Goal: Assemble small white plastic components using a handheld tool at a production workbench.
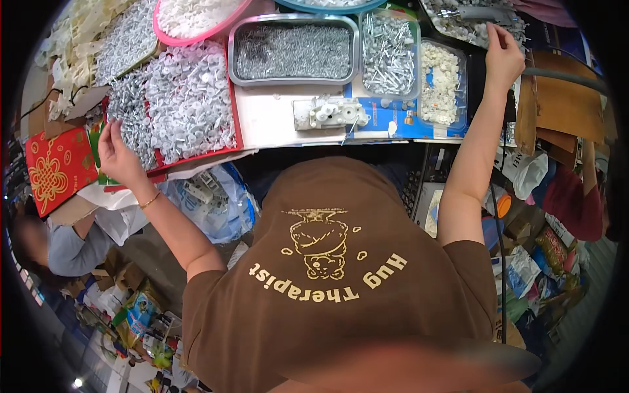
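Note:
My left hand (123, 157) is at the near left corner of the red tray, beside the small grey metal pieces (131, 105); thumb and fingers are pinched together, and anything between them is too small to see. Far to the right, my right hand (506, 60) is raised by a dark bin of small pale parts (452, 27), its fingertips likewise pressed together. Between the two hands a grey-white mechanism with round parts (331, 113) lies on the table, touched by neither hand.
White plastic pieces (190, 105) fill much of the red tray. Behind the mechanism stand a container of tiny metal parts (295, 83), a tub of screws (389, 56) and a box of cream pieces (440, 82). A plastic bag (219, 196) hangs below the table. Other people sit on both sides.

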The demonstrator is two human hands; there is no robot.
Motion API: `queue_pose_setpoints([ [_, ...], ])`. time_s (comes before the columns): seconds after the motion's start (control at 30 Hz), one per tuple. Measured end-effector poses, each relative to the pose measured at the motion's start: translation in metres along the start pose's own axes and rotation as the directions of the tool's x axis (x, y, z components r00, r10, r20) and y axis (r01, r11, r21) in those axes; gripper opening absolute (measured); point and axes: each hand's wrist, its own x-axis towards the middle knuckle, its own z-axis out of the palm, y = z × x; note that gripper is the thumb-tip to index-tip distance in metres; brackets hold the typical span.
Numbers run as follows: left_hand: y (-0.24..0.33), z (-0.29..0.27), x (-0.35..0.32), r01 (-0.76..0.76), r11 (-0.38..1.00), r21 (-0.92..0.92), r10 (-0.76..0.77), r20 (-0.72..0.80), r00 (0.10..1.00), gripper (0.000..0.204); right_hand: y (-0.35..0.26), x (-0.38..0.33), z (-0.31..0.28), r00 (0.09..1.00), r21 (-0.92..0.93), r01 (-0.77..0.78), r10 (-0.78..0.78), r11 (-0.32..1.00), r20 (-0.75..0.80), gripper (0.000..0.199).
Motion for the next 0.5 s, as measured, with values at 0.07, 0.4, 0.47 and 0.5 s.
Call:
queue_pose_setpoints([
  [0.07, 0.024, 0.015, -0.006, -0.057, 0.993, -0.106, 0.06, 0.03, 0.998, 0.015, 0.003, 0.002, 0.002, 0.998, 0.075, -0.063, 0.062, 0.995, 0.008, 0.024],
  [0.4, 0.122, 0.1, -0.091, 0.274, 0.904, -0.328, -0.053, 0.55, 0.833, 0.015, -0.134, -0.097, -0.037, 0.824, 0.716, -0.117, -0.336, 0.688, 0.457, 0.006],
  [0.47, 0.137, 0.104, -0.106, 0.47, 0.817, -0.333, -0.147, 0.669, 0.729, 0.018, -0.146, -0.132, -0.036, 0.69, 0.616, -0.256, -0.305, 0.745, 0.656, 0.008],
  [0.5, 0.143, 0.106, -0.112, 0.557, 0.771, -0.308, -0.187, 0.726, 0.662, 0.021, -0.16, -0.142, -0.048, 0.667, 0.613, -0.287, -0.307, 0.736, 0.68, 0.008],
])
